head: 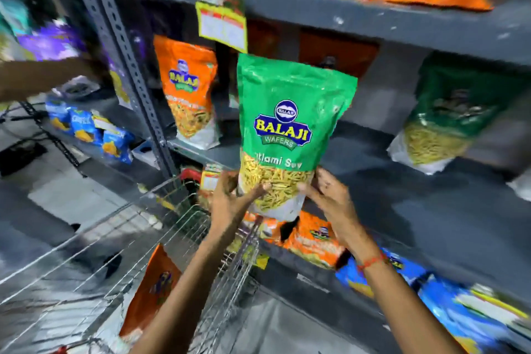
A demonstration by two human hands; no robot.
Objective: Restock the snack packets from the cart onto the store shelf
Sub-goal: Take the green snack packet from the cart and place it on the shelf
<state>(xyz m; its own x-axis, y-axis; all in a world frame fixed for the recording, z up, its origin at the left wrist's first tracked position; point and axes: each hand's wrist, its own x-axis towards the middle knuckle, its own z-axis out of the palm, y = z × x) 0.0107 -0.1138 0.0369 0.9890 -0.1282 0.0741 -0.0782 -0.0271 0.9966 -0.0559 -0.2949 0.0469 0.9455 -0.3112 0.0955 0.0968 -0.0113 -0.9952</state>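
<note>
Left hand (pixel 230 198) and right hand (pixel 330 195) hold green Balaji Ratlami Sev packet (pixel 290 123) upright before grey shelf (pixel 402 178), above wire cart (pixel 161 227)

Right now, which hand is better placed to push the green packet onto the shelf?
Right hand: it grips the green packet on the side facing the open shelf gap. The left hand supports it beside the cart.
</note>
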